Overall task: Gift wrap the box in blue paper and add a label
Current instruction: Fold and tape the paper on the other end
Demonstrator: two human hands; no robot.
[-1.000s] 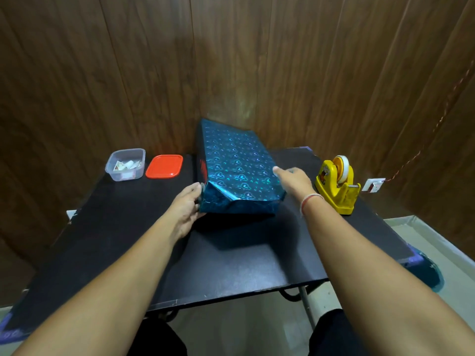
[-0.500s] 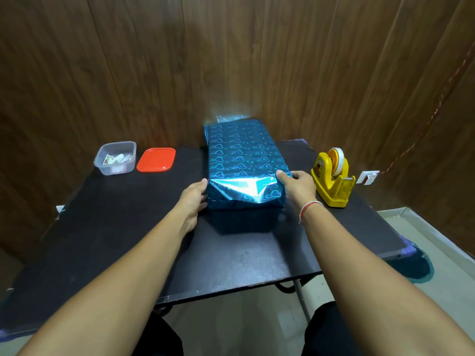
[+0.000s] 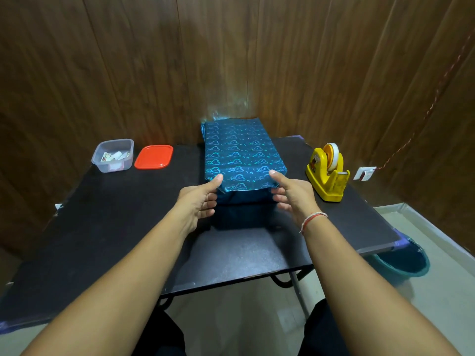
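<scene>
A blue-wrapped box (image 3: 243, 156) is lying on the black worktop (image 3: 123, 227). The left hand (image 3: 199, 199) and right hand (image 3: 291, 194) are flanking its near end, thumbs touching its top. A yellow tape dispenser (image 3: 327, 172) is sitting right of it, and a clear container (image 3: 113, 155) and a red lid (image 3: 153, 157) left.

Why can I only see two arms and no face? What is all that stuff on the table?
The camera sits on the person's head and looks down, so you only see their arms reaching out. There is no robot here, just two bare hands. On the black table lies a box wrapped in shiny blue paper with hearts. The left hand and the right hand are at the box's near corners, thumbs on top. Their fingers look relaxed, not squeezing. To the right stands a yellow tape holder. To the left are a clear tub with small bits of paper inside and its red lid beside it.
</scene>
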